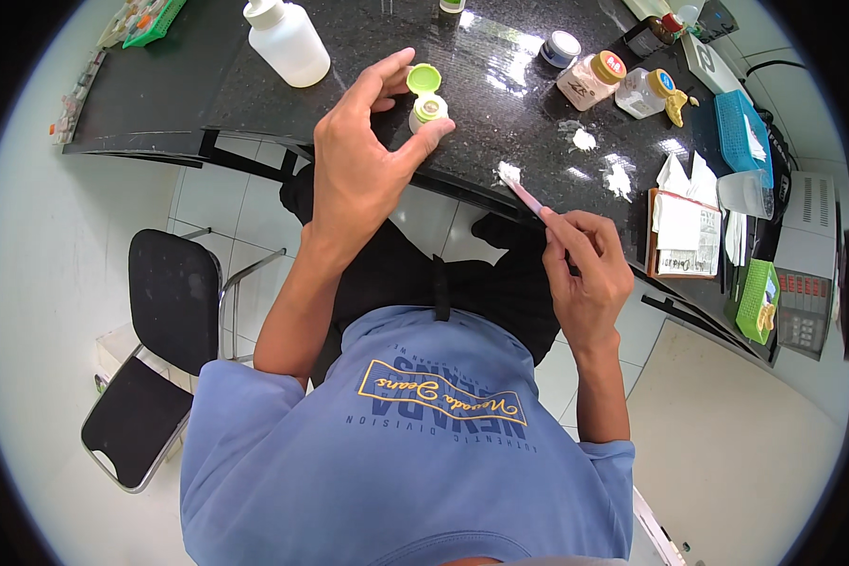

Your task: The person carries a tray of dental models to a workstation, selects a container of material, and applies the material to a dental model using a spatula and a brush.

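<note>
My left hand reaches over the dark counter with its thumb against a small white bottle and its fingers curved round the far side. The bottle's green flip lid is up, showing the spout. Between the thumb and fingers of my right hand is a slim pale stick-like tool, slanting up and left. White powdery stuff covers its tip, so I cannot tell if that end is a blade or bristles. Two white powder heaps lie on the counter right of the tip.
A white plastic bottle stands at the far left. Two lidded jars and a small round tub stand at the far right. A wooden box with papers, a blue basket and a green basket line the right side.
</note>
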### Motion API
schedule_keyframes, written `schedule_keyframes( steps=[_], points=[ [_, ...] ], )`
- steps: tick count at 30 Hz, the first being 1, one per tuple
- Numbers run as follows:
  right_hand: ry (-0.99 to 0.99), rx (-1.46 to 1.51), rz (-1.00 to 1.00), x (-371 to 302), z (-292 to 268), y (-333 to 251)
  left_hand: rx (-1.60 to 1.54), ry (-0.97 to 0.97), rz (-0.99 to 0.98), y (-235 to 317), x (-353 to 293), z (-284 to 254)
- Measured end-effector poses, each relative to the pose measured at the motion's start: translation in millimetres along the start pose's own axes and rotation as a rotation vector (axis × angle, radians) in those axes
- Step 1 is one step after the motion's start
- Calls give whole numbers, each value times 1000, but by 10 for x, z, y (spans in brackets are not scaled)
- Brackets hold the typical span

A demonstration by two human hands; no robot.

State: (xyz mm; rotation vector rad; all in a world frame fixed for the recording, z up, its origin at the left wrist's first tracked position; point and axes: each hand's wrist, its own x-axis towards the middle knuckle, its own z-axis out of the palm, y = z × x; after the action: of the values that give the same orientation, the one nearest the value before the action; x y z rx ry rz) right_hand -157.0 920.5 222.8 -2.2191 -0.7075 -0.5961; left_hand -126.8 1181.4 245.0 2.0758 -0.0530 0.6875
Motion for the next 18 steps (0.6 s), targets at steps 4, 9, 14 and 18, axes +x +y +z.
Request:
schedule_keyframes(
  steps=[4,9,14,18],
  points=[
    [-15,-16,58,-8,-10,-50,-118,-39,-45,-10,0,7],
    [-30,-38,83,15,-60,-62,-109,13,43,-16,-24,69],
    [-29,25,137,68,-90,-138,-29,57,137,-89,-24,95],
    [-2,21,145,82,-61,-105,23,88,283,-187,-27,125]
  ],
)
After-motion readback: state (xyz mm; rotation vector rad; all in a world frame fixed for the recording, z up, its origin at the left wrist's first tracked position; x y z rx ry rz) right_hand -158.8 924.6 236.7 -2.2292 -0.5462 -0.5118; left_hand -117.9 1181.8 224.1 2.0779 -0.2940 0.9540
